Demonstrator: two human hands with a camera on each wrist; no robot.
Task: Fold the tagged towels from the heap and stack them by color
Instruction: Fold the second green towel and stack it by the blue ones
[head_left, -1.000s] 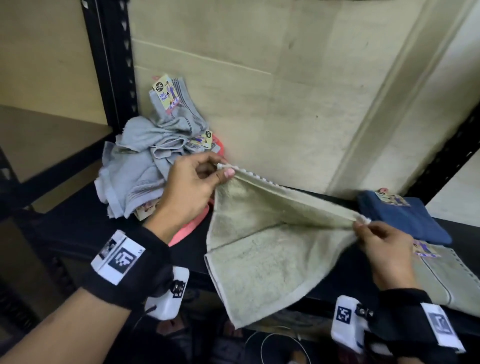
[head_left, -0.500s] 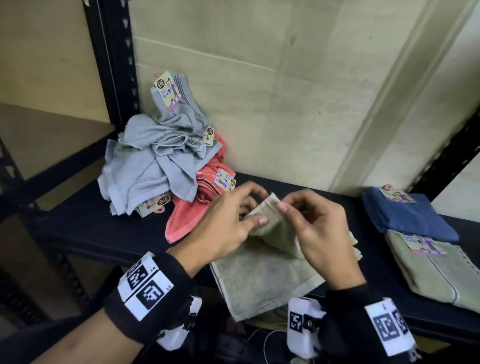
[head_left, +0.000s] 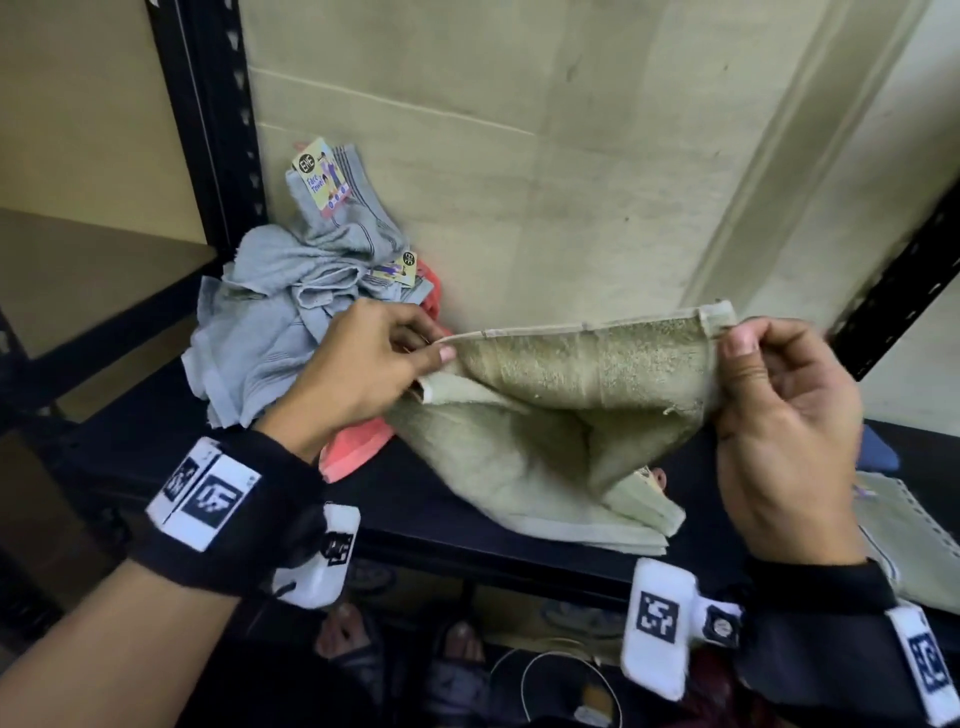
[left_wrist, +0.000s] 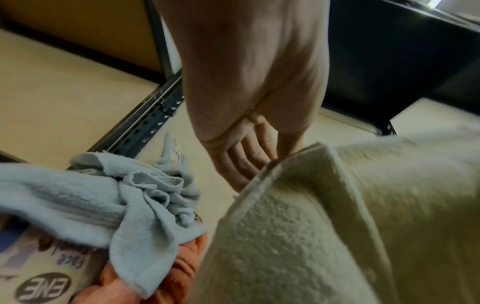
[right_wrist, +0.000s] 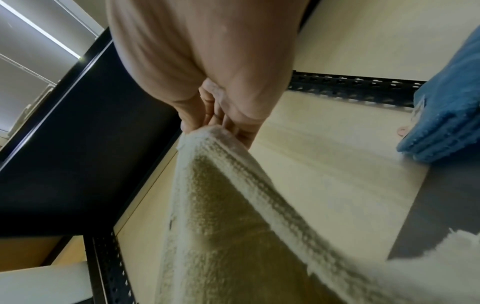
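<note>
Both hands, left hand (head_left: 358, 364) and right hand (head_left: 779, 415), raised apart, pinch the green towel's (head_left: 571, 415) top edge taut.

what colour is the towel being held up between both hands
Pale olive green, pinched at its top edge by the left hand and right hand; clearest in the head view.

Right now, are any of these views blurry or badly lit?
Head view: dim, fairly sharp, right hand slightly smeared. Left wrist view: olive towel soft and close, grey towels clearer. Right wrist view: olive towel edge streaked with motion blur, ceiling light glaring at top left.
</note>
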